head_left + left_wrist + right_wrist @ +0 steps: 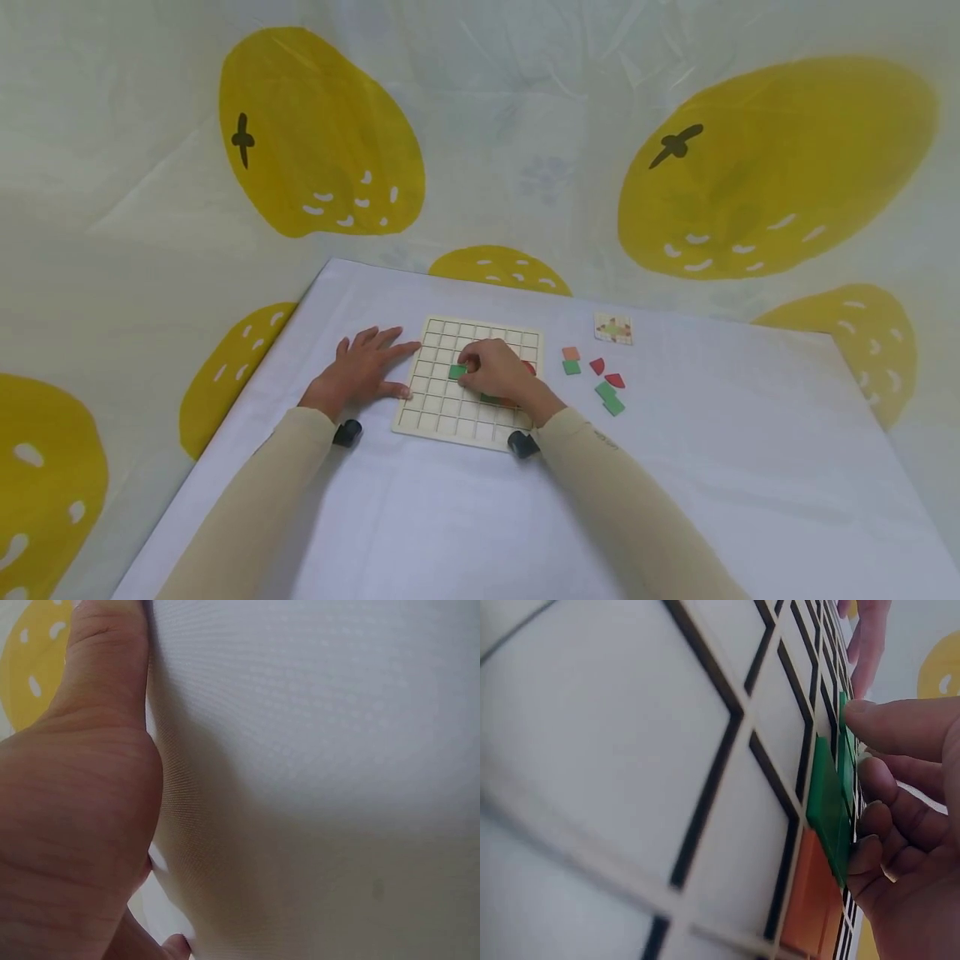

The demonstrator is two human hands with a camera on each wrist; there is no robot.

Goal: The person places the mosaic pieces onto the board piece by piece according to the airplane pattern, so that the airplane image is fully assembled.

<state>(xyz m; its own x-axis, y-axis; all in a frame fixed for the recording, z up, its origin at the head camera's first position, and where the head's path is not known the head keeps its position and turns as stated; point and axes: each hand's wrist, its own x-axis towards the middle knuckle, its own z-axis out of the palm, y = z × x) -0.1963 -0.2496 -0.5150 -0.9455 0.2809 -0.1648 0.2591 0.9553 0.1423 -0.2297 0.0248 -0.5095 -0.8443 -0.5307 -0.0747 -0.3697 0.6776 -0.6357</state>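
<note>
A cream grid board (435, 422) lies on the white table. Over its middle, my right hand (501, 371) pinches a green square tile (456, 372) between thumb and fingers, low against the grid. Another green tile (826, 799) and an orange tile (806, 892) sit in neighbouring squares, close by the curled fingers in the right wrist view. Part of a red piece (529, 367) shows past the right hand. My left hand (360, 372) is spread with fingertips and thumb at the board's left edge; its wrist view shows mostly palm and tablecloth.
Right of the board lie loose pieces: an orange square (571, 353), a green square (572, 367), red quarter-round pieces (597, 366) and more green tiles (613, 405). A small pattern card (613, 328) lies behind them. A fruit-printed curtain (517, 167) hangs behind the table.
</note>
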